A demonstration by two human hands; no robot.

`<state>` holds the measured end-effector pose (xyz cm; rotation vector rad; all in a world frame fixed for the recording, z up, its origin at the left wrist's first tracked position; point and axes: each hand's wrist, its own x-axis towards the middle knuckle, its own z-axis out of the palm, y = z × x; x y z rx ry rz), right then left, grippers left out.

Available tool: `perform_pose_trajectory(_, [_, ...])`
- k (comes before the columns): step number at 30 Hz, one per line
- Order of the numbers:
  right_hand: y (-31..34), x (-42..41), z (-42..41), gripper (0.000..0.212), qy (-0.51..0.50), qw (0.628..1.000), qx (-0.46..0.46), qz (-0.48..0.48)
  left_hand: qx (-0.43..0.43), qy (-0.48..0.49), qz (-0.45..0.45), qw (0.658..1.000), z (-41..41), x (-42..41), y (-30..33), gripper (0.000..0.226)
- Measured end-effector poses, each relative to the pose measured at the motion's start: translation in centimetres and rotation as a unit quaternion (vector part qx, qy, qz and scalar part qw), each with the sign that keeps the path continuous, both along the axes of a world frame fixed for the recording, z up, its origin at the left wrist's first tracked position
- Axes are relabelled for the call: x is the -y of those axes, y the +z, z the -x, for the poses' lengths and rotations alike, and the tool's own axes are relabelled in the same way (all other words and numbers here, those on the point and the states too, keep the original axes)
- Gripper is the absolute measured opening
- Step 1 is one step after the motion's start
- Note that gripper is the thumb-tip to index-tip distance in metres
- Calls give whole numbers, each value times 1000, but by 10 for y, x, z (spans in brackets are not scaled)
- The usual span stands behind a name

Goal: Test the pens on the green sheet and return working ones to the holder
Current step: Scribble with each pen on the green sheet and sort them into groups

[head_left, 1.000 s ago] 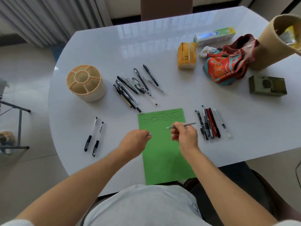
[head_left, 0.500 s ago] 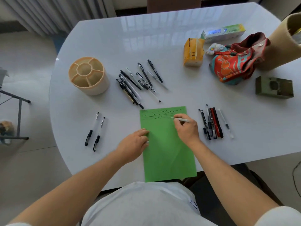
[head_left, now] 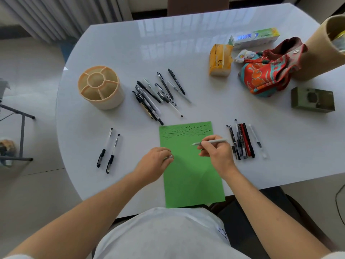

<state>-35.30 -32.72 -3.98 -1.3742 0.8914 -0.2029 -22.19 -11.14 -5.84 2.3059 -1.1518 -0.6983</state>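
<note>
Pens are the business here, and the one under test, a slim pale pen [head_left: 211,142], is pinched in the right hand [head_left: 217,153] near its writing end, tip pointing left just over the green sheet [head_left: 188,176] below a band of dark test strokes. Such a pen looks light, stiff and smooth, so it likely handles best pinched on the barrel close to the tip for writing and at mid-barrel for carrying. The left hand [head_left: 155,162] rests at the sheet's left edge with fingers curled around a small pale piece, possibly the cap, though that is hard to tell. The sheet itself looks thin and prone to sliding on the glossy white table [head_left: 186,43]. Beyond it, a loose pile of pens [head_left: 158,94] lies near the sheet's top, a tidy row of pens [head_left: 242,141] sits just right of it, and two black-gripped pens [head_left: 108,150] lie well to the left. The round beige holder [head_left: 100,86], divided into compartments around a central cell, stands upright at far left and appears to hold nothing.
</note>
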Motion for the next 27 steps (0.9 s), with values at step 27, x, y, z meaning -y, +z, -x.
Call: perform_pose_trajectory(27, [10, -26, -10, 2, 102, 995, 3, -21, -64, 2, -6, 998, 7, 31, 40, 14])
